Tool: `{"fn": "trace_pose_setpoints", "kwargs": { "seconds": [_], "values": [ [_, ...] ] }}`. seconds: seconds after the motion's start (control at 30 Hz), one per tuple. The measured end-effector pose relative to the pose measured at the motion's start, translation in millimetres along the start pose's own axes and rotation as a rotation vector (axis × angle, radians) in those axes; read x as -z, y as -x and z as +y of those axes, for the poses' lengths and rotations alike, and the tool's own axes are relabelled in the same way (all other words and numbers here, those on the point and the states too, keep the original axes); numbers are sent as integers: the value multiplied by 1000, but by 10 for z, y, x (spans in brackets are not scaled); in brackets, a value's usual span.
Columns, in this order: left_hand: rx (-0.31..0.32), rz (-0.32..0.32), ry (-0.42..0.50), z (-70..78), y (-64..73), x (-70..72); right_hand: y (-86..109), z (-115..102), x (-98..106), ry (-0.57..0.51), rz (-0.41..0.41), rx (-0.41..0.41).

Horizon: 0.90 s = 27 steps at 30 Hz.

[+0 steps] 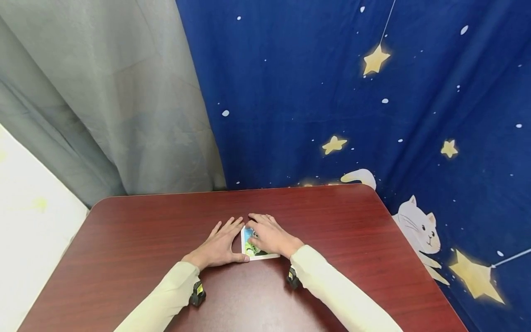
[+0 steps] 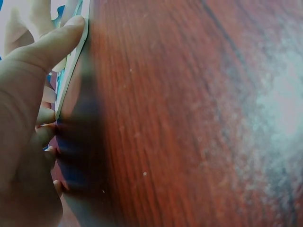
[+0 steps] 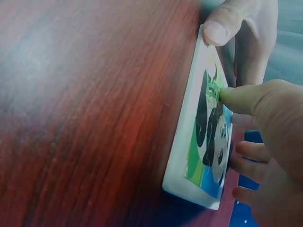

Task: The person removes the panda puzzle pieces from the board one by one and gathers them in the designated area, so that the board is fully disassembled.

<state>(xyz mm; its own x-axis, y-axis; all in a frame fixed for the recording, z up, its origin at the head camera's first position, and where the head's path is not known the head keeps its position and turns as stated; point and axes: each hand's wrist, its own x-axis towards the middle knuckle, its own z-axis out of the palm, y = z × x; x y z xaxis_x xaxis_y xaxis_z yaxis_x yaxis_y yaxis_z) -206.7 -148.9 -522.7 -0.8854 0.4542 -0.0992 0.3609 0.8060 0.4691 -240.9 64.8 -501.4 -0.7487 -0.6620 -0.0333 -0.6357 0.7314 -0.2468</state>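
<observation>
A small flat board with a panda picture (image 1: 250, 249) and a white border lies on the table between both hands. In the right wrist view the panda picture (image 3: 218, 142) shows black and white shapes on green and blue. My left hand (image 1: 218, 246) lies along the board's left side, fingers spread and fairly straight, its thumb (image 2: 71, 29) on the near corner. My right hand (image 1: 269, 236) reaches over the board from the right, covering part of the picture. Its thumb (image 3: 241, 98) touches the picture near a green detail, while its fingers bend loosely past the far edge.
The reddish-brown wooden table (image 1: 141, 240) has rounded far corners. Behind it hang a grey curtain (image 1: 124, 92) and a blue one (image 1: 290, 92) with stars and a white cat. A pale surface (image 1: 29, 221) borders the left. Each wrist bears a small black device (image 1: 197, 293).
</observation>
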Motion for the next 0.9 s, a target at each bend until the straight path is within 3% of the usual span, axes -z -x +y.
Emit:
{"fn": "trace_pose_setpoints", "kwargs": {
  "seconds": [0.63,0.9],
  "values": [
    [0,28,15,-35,13,-42,-22,-114,49,68,-9,22],
    [12,29,19,-38,9,-71,-33,-178,79,168,-15,10]
  ]
}}
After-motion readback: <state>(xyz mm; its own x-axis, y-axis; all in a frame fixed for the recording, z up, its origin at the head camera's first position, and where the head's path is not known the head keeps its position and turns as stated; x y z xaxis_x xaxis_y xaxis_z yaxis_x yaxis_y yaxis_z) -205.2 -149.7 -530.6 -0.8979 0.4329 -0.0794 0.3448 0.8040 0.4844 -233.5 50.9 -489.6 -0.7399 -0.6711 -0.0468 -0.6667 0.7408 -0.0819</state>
